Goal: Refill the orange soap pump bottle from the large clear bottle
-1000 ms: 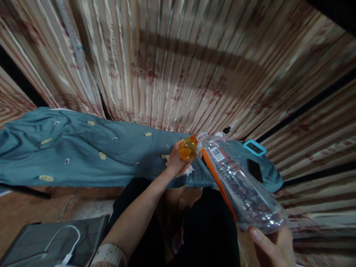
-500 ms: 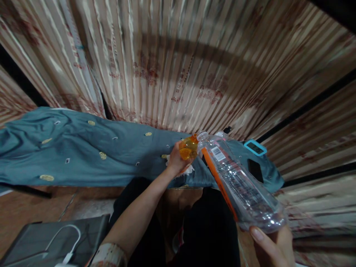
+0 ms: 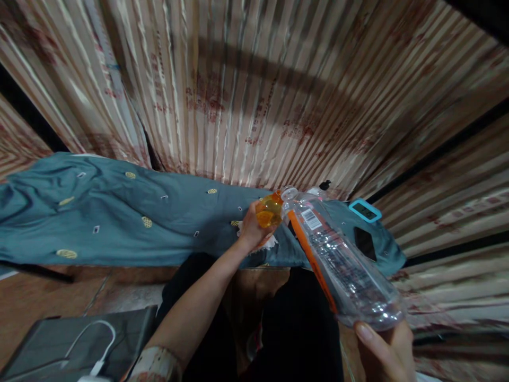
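Note:
My left hand (image 3: 252,229) is wrapped round a small orange see-through bottle (image 3: 270,210) above the cloth-covered table. By its base, my right hand (image 3: 385,347) grips a large clear plastic bottle (image 3: 338,254) with an orange and dark label. That bottle slants up and to the left, its open mouth beside the orange bottle's neck; whether the two rims touch I cannot tell. Beneath my left hand lies some crumpled white tissue (image 3: 271,242). Behind the clear bottle's neck stands another container with a black top (image 3: 325,185), mostly hidden.
A blue-framed digital clock (image 3: 365,210) and a dark phone (image 3: 365,243) lie at the right end of the teal tablecloth (image 3: 119,212). A striped curtain (image 3: 238,106) hangs behind. At lower left is a grey case (image 3: 131,323) with a white cable (image 3: 113,331).
The base of the clear bottle and my right hand have shifted slightly to the left. My left hand and the orange bottle stay almost in place.

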A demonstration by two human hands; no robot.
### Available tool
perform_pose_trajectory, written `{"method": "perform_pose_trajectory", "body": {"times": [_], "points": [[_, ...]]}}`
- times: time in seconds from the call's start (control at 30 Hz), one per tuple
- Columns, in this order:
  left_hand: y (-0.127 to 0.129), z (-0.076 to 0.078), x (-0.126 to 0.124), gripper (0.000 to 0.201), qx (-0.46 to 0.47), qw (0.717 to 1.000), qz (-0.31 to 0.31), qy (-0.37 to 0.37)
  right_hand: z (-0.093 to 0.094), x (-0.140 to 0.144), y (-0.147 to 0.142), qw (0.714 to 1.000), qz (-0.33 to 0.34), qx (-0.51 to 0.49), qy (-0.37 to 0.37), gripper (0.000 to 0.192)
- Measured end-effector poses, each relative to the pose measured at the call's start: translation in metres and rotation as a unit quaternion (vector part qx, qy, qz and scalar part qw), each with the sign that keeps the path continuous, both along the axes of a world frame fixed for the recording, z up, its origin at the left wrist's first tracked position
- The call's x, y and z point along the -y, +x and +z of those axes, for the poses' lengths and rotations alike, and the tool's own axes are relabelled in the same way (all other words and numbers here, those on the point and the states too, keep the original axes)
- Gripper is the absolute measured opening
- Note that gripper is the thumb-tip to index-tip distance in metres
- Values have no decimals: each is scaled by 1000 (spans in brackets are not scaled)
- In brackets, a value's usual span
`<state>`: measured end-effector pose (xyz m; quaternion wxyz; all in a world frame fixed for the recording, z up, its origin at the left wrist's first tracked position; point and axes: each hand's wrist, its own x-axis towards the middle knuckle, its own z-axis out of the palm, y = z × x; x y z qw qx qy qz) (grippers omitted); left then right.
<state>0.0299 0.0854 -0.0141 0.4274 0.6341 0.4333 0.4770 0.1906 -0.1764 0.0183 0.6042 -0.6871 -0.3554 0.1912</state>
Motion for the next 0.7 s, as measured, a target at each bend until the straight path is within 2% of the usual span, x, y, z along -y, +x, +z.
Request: {"method": "perform_pose_trajectory", "body": {"times": [0.3,0.53,0.7], "points": [[1,-5,-2,74,13,1000,3,1,-21,1,13,1000,7,17,17,91],[1,-7,-2,74,15,1000,7,2,-21,0,1,999,29,23,15,90],[1,-7,0,75,6,1000,0,2,-26,1,12,998,18,55,10,89]]}}
